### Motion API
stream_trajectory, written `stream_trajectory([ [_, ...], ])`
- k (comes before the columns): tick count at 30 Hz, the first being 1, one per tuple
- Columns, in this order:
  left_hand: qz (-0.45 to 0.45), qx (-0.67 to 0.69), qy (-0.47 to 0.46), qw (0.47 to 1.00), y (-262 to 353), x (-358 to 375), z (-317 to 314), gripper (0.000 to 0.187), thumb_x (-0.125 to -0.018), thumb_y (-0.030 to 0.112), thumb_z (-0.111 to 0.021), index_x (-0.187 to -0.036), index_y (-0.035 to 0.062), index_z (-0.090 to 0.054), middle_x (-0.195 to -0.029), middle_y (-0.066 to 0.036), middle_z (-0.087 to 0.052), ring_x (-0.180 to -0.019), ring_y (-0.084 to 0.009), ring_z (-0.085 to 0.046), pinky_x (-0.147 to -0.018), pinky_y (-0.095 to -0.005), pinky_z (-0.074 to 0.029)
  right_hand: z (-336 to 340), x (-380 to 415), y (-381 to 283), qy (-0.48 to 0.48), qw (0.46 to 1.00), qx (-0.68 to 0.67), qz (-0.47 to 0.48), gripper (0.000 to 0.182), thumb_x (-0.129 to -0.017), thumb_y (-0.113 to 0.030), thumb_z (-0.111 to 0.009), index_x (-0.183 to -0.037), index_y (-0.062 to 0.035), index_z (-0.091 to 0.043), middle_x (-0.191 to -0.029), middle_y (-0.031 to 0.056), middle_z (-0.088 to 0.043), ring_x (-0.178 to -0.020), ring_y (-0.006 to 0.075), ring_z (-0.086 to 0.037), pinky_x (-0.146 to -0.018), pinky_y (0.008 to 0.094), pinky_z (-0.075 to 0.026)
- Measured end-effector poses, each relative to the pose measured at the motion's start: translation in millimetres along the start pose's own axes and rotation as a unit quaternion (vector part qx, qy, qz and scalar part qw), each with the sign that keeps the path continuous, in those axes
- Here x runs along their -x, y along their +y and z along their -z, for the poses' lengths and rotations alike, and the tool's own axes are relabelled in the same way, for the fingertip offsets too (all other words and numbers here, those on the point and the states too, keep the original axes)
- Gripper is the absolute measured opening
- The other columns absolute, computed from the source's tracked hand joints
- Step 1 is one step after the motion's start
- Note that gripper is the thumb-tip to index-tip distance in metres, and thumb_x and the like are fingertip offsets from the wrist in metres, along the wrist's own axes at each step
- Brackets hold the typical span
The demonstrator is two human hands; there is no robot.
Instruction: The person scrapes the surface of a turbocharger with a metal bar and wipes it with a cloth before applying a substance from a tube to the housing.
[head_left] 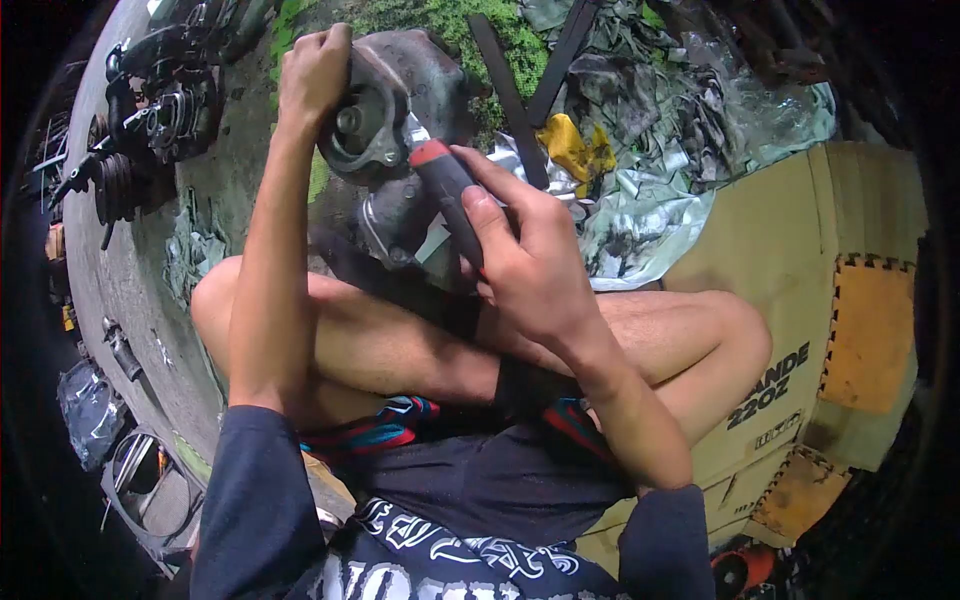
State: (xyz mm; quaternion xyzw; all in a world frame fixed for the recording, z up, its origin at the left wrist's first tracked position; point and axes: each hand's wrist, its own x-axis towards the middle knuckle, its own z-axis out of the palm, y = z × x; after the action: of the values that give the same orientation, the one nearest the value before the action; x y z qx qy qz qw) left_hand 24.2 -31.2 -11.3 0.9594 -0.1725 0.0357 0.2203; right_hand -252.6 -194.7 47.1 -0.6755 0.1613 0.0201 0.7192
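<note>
A grey cast metal part point(432, 85) with a round opening stands in front of my crossed legs. My left hand point(316, 78) is closed on its upper left rim, fingers curled over the edge. In my right hand point(530, 250) is a tool with a black and red handle point(448, 190), the fingers wrapped round it. Its short metal blade point(415, 130) points up and touches or nearly touches the part beside the opening. The blade's tip is hard to make out.
Two dark flat bars point(508, 85) lie beyond the part on green matting. Crumpled plastic and rags point(650, 120) and a yellow cloth point(575, 150) are at the upper right. Cardboard point(760, 260) lies at the right, dark machine parts point(170, 110) at the upper left.
</note>
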Motion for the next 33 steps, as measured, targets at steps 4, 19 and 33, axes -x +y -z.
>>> stream_trajectory([
  [4,0.003,0.014,0.004,1.000,-1,-2,-1,0.054,-0.093,0.043,-0.045,-0.100,-0.0024,-0.073,-0.110,-0.033,-0.069,-0.108,-0.0538,-0.062,-0.096,-0.0526,-0.048,3,-3,0,-0.012,0.999,-0.030,-0.024,0.041,-0.109,-0.020,-0.051,-0.145,-0.0004,-0.057,-0.070,-0.0007,-0.058,-0.051,0.0052,-0.050,-0.043,0.0250,-0.038],
  [19,0.017,0.007,-0.029,0.999,-1,-5,1,0.055,-0.094,0.044,-0.044,-0.103,-0.0018,-0.073,-0.113,-0.034,-0.068,-0.111,-0.0541,-0.061,-0.098,-0.0524,-0.047,4,-4,-5,-0.025,0.991,-0.115,-0.061,0.040,-0.110,-0.020,-0.048,-0.144,-0.0024,-0.059,-0.066,0.0005,-0.057,-0.047,0.0050,-0.046,-0.040,0.0234,-0.035],
  [33,0.008,0.000,-0.010,1.000,-8,-6,-3,0.057,-0.094,0.045,-0.044,-0.104,-0.0035,-0.073,-0.115,-0.034,-0.068,-0.114,-0.0527,-0.061,-0.101,-0.0515,-0.045,5,-7,3,-0.028,0.996,-0.072,-0.043,0.042,-0.110,-0.023,-0.051,-0.146,-0.0032,-0.058,-0.068,-0.0015,-0.055,-0.051,0.0055,-0.050,-0.042,0.0240,-0.037],
])
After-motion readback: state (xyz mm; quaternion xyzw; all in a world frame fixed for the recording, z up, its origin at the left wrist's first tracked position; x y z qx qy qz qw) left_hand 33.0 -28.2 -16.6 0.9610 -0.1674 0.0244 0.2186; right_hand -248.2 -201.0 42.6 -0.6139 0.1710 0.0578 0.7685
